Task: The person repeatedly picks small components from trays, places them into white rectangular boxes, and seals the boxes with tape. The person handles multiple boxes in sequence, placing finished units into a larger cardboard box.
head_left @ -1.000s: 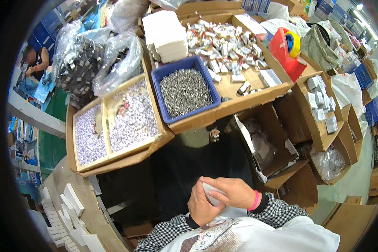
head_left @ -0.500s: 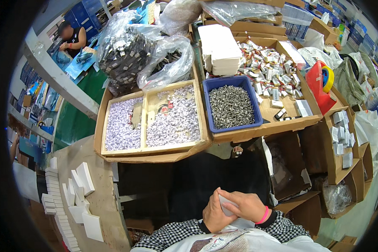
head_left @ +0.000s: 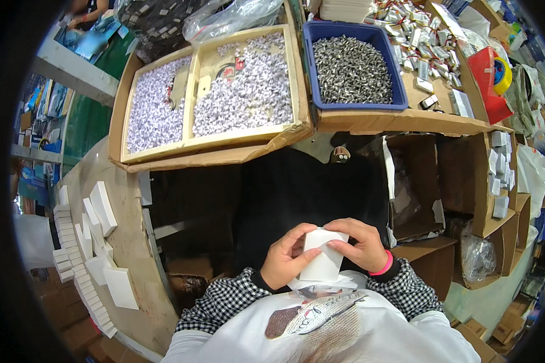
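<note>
Between my two hands, close in front of my body, I hold a small white box (head_left: 324, 257). My left hand (head_left: 287, 254) grips its left side, thumb on the near face. My right hand (head_left: 362, 247), with a pink band at the wrist, closes on the right side and upper edge, its thumb also on the face. Whether the box's top is folded down or up is hidden by the fingers. On the table to my left stand and lean several white boxes (head_left: 122, 289), and a long row of similar white boxes (head_left: 82, 266) lines its outer edge.
Ahead is a wooden tray (head_left: 188, 103) of small white pieces. Beside it are a blue bin (head_left: 354, 107) of small metal parts and a carton (head_left: 418, 124) of small silvery wired parts. A red tape dispenser (head_left: 489, 81) stands right. Open cartons (head_left: 413, 163) sit below; a person works far left.
My hands have shifted apart around the white box, uncovering more of its face, and both thumbs now press on it. The view has tipped downward, so the trays appear higher.
</note>
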Tool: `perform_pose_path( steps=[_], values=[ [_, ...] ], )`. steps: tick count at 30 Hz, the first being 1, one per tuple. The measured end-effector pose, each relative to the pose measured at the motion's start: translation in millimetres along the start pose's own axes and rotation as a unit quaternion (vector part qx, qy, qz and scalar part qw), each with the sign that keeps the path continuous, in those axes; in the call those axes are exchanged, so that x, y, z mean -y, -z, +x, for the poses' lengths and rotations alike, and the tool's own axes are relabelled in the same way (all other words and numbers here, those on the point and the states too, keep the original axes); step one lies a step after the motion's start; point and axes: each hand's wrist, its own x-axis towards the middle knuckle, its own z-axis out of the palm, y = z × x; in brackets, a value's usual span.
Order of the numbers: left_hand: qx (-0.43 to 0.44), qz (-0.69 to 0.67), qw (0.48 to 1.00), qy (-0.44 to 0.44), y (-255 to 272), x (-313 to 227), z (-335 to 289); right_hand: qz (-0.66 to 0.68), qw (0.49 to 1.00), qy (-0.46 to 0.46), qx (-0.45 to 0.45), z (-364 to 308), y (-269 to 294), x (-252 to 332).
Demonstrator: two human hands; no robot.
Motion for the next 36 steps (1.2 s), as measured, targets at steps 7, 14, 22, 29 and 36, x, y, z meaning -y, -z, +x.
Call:
perform_pose_path(
  steps=[7,14,22,29,36],
  values=[
    [0.025,-0.042,0.999,-0.010,13.5,4.1,-15.2,0.025,1.000,0.016,-0.003,-13.9,-17.3,-2.9],
    [0.035,0.020,0.999,-0.017,15.6,10.5,-16.6,0.027,0.999,0.021,0.004,-18.2,-17.7,-7.0],
    [0.036,-0.066,0.996,-0.044,11.2,9.2,-14.0,0.029,1.000,0.005,0.004,-19.3,-20.6,-5.5],
    [0.038,-0.025,0.995,-0.084,4.9,-0.1,-1.9,0.126,0.991,-0.042,-0.001,-19.4,-10.0,-1.3],
    [-0.004,0.005,0.998,-0.056,-3.2,1.6,0.3,0.184,0.982,-0.050,-0.008,-20.0,-9.8,-6.2]
  ],
)
